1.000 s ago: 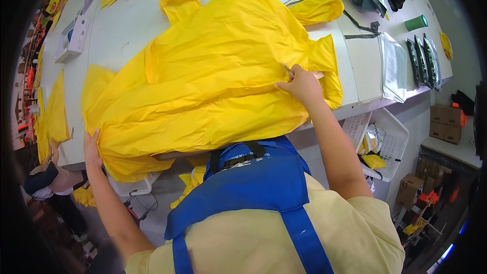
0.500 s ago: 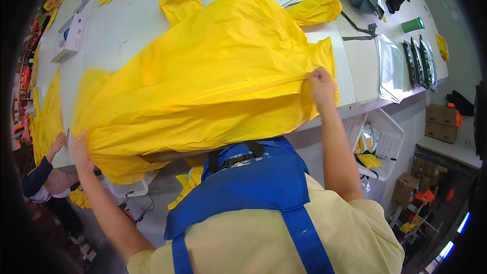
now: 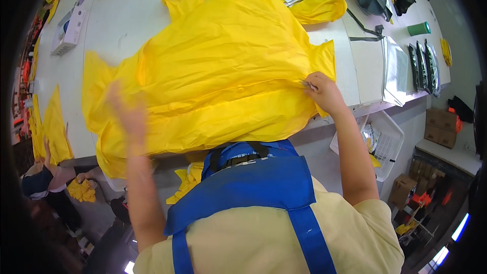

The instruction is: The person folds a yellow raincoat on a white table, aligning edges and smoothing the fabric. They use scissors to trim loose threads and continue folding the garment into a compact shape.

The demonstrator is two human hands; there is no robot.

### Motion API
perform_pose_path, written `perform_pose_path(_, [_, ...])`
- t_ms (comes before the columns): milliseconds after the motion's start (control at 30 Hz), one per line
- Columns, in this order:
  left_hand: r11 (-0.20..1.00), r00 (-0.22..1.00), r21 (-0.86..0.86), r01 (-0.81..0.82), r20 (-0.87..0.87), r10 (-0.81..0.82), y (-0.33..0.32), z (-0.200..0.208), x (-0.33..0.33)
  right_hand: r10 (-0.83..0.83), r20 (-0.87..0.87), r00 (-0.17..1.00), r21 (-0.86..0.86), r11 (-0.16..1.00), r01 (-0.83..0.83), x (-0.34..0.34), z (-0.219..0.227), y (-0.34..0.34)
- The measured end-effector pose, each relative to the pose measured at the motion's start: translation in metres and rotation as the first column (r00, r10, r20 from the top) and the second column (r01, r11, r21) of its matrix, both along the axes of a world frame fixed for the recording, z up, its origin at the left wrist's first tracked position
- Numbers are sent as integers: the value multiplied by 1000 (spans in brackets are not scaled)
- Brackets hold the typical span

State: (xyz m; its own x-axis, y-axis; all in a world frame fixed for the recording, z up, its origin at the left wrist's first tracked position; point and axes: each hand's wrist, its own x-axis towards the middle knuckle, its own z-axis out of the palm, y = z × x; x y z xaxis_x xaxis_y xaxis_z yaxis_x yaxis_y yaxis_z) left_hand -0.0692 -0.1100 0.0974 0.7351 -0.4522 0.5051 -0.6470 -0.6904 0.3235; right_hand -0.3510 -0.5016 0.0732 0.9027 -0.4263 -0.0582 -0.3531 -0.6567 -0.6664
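Yellow plastic sheeting, a large raincoat [image 3: 218,71], lies spread over the white table [image 3: 116,20] straight ahead of both hands. The right hand [image 3: 324,93] pinches a fold of the raincoat near its right edge, fingers closed on the material. The left hand [image 3: 129,116] is blurred above the raincoat's near left part, fingers seemingly spread; whether it touches cannot be told. Beyond the right hand lie clear bags [image 3: 395,71] and a green cup [image 3: 419,29]; below it stands a white basket [image 3: 388,144].
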Motion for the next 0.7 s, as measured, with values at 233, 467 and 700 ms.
perform_pose_path(233, [852,672,91,515,-660,-336,-162,-50,-84,-84,-327,941,210,965,159,38,-5,-36])
perform_pose_path(467, [938,559,-26,346,-797,-228,-163,-82,-67,-254,-260,932,287,901,326,45,-70,-41])
perform_pose_path(700, [915,598,144,376,-792,-121,-172,-105,-61,-241,-290,926,182,936,301,55,-82,-41])
